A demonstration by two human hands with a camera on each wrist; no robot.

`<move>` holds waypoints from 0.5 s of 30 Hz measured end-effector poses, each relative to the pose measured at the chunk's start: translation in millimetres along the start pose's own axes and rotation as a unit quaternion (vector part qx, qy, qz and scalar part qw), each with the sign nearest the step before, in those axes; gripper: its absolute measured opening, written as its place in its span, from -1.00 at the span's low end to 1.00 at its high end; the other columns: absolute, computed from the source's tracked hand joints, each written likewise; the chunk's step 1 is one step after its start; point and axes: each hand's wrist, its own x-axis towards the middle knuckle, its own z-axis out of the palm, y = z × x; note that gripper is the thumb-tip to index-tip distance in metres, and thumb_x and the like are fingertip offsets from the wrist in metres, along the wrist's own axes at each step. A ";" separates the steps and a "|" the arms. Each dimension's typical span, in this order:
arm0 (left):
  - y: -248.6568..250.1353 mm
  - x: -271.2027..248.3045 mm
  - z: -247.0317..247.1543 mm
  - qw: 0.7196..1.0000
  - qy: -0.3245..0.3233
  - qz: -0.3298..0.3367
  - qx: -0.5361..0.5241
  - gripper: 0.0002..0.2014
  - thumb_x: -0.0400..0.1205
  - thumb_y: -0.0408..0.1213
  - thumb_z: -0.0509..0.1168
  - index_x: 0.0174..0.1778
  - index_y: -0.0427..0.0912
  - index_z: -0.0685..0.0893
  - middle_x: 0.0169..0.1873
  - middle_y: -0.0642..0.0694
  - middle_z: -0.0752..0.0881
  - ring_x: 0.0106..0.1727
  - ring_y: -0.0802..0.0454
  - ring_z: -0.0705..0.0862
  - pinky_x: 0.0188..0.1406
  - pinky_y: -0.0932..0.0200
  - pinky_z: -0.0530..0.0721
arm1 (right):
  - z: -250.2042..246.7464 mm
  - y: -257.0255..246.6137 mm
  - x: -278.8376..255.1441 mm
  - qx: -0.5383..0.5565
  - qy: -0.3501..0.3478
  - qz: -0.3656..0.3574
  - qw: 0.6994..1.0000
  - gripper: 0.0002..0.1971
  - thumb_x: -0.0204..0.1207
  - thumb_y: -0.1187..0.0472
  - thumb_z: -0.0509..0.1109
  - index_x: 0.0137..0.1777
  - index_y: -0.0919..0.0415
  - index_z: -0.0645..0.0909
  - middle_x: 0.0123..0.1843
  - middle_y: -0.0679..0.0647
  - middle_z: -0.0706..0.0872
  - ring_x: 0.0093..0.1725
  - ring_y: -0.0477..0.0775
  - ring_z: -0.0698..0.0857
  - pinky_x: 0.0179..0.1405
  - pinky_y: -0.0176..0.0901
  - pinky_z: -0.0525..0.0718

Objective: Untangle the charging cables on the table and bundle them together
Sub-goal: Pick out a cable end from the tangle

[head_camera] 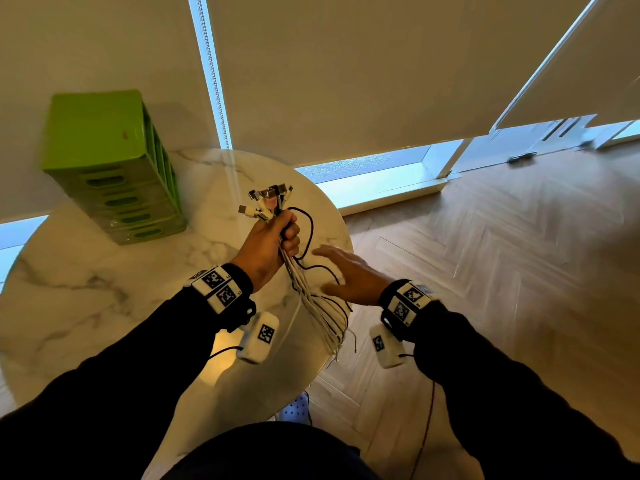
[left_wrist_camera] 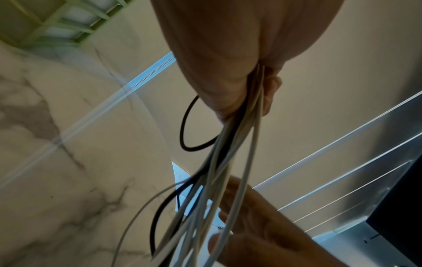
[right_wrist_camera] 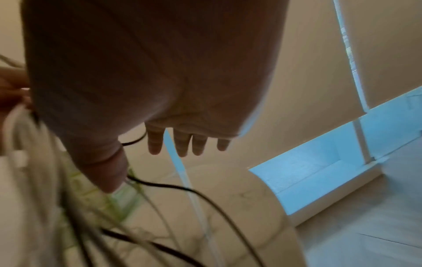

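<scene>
My left hand (head_camera: 277, 237) grips a bundle of white and black charging cables (head_camera: 318, 306) in a fist above the round marble table (head_camera: 86, 289). The plug ends (head_camera: 266, 199) fan out above the fist. The loose strands hang down past the table's right edge, and a black loop (head_camera: 308, 230) sticks out to the right. In the left wrist view the cables (left_wrist_camera: 230, 153) run down out of the closed fingers (left_wrist_camera: 271, 94). My right hand (head_camera: 346, 271) hovers flat and open just right of the hanging strands, fingers (right_wrist_camera: 182, 142) straight, holding nothing.
A green slotted plastic box (head_camera: 114, 168) stands at the back left of the table. White roller blinds (head_camera: 346, 64) hang behind it. Herringbone wood floor (head_camera: 502, 254) lies to the right, beyond the table's edge.
</scene>
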 end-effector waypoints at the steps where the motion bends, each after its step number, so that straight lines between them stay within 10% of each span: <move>1: 0.5 0.0 0.4 1.000 0.001 0.001 0.002 -0.71 0.85 -0.27 0.06 -0.20 -0.17 0.47 -0.49 0.01 0.41 -0.52 0.14 0.30 -0.48 0.25 0.31 | 2.0 -10.9 3.7 0.025 0.002 -0.026 0.999 -0.45 0.62 -0.02 0.42 0.58 -0.03 0.41 0.59 0.04 0.51 0.54 0.03 0.47 0.54 0.05 0.41; 5: 1.4 0.3 -5.0 0.999 0.019 0.011 0.027 -0.72 0.85 -0.27 0.05 -0.19 -0.16 0.47 -0.49 0.01 0.43 -0.51 0.12 0.33 -0.45 0.23 0.33 | 0.9 -36.3 10.9 0.067 0.047 -0.081 0.993 -0.78 0.73 0.03 0.30 0.04 0.19 0.54 -0.12 0.02 0.61 -0.17 0.02 0.52 -0.10 -0.06 0.53; 12: 1.5 -5.1 -3.3 1.000 0.002 0.007 0.011 -0.72 0.85 -0.26 0.05 -0.18 -0.18 0.47 -0.47 -0.01 0.44 -0.49 0.11 0.36 -0.45 0.24 0.39 | -3.8 -32.0 20.1 -0.026 -0.007 -0.056 0.998 -0.63 0.77 0.07 0.23 0.49 0.19 0.52 0.39 0.16 0.65 0.35 0.09 0.59 0.39 -0.05 0.50; 15: 2.5 -6.0 -2.8 1.000 0.001 0.013 0.010 -0.71 0.85 -0.27 0.04 -0.19 -0.18 0.47 -0.47 -0.01 0.47 -0.48 0.09 0.40 -0.42 0.22 0.43 | 5.9 -38.0 19.5 0.027 0.015 -0.085 0.996 -0.75 0.77 0.15 0.24 0.29 0.24 0.63 0.20 0.14 0.73 0.14 0.08 0.65 0.22 -0.05 0.56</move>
